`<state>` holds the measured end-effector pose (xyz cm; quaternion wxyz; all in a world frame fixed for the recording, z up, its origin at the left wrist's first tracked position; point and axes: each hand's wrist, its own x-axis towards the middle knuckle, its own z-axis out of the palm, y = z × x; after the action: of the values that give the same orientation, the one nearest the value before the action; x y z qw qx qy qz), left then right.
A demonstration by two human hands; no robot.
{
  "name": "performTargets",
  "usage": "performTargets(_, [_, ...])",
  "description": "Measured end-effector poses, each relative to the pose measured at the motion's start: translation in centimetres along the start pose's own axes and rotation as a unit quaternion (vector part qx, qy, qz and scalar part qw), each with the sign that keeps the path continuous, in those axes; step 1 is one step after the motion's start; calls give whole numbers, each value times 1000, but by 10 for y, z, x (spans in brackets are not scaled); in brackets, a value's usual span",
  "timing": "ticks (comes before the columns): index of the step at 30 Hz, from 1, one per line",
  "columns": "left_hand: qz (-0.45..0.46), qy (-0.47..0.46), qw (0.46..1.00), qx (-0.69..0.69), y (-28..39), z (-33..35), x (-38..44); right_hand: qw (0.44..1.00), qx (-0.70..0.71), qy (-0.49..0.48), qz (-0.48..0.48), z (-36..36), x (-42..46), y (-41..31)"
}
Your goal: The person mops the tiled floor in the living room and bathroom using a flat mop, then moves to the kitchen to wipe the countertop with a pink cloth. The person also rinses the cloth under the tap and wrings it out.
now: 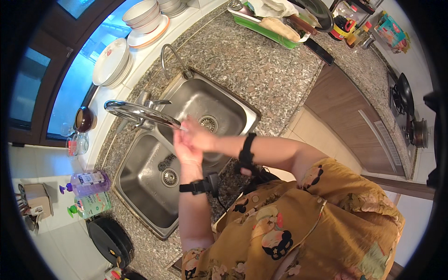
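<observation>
My left hand (186, 148) and my right hand (200, 138) meet beneath the tip of a chrome swivel faucet (143, 113), above the divider of a double-bowl stainless steel sink (250, 122). The fingers overlap and are blurred by motion, the right hand more so. No object is visible in either hand, though the space between the palms is hidden. Black straps circle both forearms. A round strainer drain (208, 123) lies just beyond my right hand, and another drain (169, 177) with a dark mesh patch (167, 162) beside it is in the near-left bowl.
A thin curved tap (171, 52) rises behind the sink. Purple (89, 183) and green (92, 204) pump bottles stand left, beside a black pan (110, 241). Stacked bowls (141, 17) and plates (112, 63) line the sill. A green-and-white tray (259, 29) holds cookware on the granite counter (245, 66).
</observation>
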<state>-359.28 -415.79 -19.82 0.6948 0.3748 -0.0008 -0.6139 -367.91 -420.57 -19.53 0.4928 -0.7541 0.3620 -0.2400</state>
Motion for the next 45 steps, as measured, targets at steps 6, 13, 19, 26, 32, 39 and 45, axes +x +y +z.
performTargets(6, [2,-46,995,83,-20,-11,1,981,100,127,103,-3,14,-14])
performTargets(13, [-3,-29,999,44,-14,9,-3,997,-48,37,42,14,1,1])
performTargets(19, [91,42,995,-4,-9,29,-13,921,370,52,111,2,-15,-22])
performTargets(26, [88,69,984,137,-23,1,12,941,322,81,65,22,-9,23])
performTargets(32, [127,95,977,140,-29,11,-5,990,53,77,108,-1,1,-1])
performTargets(39, [-63,98,992,-56,-3,1,-3,982,-81,82,-147,-11,-15,3])
performTargets(45, [-58,-38,997,20,-26,-3,-3,992,-41,84,-80,-11,-7,-1])
